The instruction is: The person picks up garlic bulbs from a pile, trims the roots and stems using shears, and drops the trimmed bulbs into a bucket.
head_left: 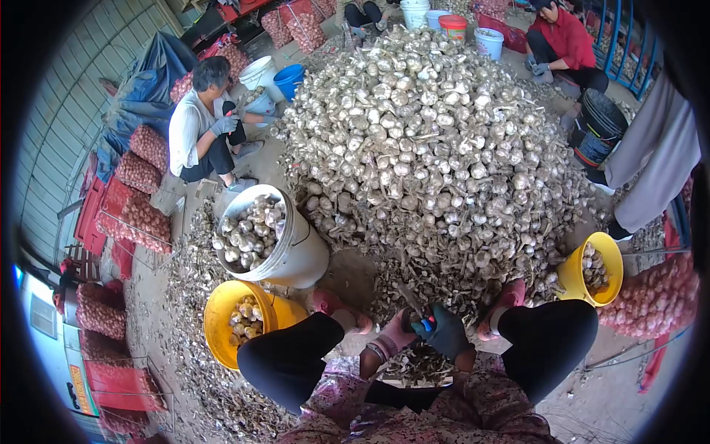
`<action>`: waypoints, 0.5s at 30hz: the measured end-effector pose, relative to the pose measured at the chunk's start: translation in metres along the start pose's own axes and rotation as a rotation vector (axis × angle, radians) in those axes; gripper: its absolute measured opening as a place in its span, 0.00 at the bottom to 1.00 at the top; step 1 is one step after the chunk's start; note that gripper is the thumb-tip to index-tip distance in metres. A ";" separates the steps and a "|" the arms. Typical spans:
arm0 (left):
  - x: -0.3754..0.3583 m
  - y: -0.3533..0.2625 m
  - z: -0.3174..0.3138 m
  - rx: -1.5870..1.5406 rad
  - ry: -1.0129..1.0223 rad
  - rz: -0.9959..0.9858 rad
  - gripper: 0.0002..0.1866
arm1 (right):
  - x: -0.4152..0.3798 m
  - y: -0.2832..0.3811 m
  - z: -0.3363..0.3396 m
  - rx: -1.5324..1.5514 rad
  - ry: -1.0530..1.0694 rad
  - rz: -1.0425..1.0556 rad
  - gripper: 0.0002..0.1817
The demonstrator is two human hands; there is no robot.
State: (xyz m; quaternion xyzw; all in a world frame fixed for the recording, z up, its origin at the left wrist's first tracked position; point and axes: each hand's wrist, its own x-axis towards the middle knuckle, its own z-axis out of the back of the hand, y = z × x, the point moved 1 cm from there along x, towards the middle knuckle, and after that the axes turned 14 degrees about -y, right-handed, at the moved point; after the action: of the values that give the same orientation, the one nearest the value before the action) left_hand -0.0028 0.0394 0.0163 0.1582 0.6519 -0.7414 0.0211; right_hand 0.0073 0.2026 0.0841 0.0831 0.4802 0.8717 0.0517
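Observation:
Between my knees, my right hand (445, 334) in a dark teal glove is closed around pruning shears (411, 299) with red and blue on the handle. The blades point up and left toward the heap. Close beside it, my left hand (393, 339) in a pinkish glove has its fingers curled in. What it grips is mostly hidden, and the hands nearly touch. Just beyond my pink shoes rises a large heap of garlic bulbs (436, 140). Loose skins and cut stems (418, 366) litter the ground below my hands.
Left of me stand a yellow bucket (214, 325) and a white bucket (307, 255), both holding garlic. Another yellow bucket (566, 274) is on the right beside a red mesh sack (654, 296). Several people sit or stand around the heap. Filled sacks (137, 222) line the left wall.

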 end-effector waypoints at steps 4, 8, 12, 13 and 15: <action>-0.011 0.030 0.003 -0.043 0.032 0.066 0.34 | -0.010 0.000 0.001 -0.156 0.219 0.055 0.26; -0.010 0.034 0.009 0.129 0.004 0.040 0.35 | -0.017 -0.008 0.001 -0.141 0.191 0.049 0.26; -0.015 0.032 0.000 -0.055 0.053 0.104 0.38 | -0.020 -0.011 0.000 -0.206 0.209 0.031 0.25; -0.016 0.034 -0.005 -0.056 0.056 0.106 0.38 | -0.023 -0.013 -0.002 -0.249 0.209 0.040 0.25; -0.017 0.034 -0.011 0.220 0.086 0.019 0.38 | -0.031 -0.021 -0.010 -0.273 0.232 0.011 0.25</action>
State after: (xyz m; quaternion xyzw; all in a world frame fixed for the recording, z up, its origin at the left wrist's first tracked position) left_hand 0.0239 0.0418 -0.0125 0.1974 0.5652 -0.8008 -0.0175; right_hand 0.0363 0.2005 0.0583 -0.0231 0.3598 0.9327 0.0020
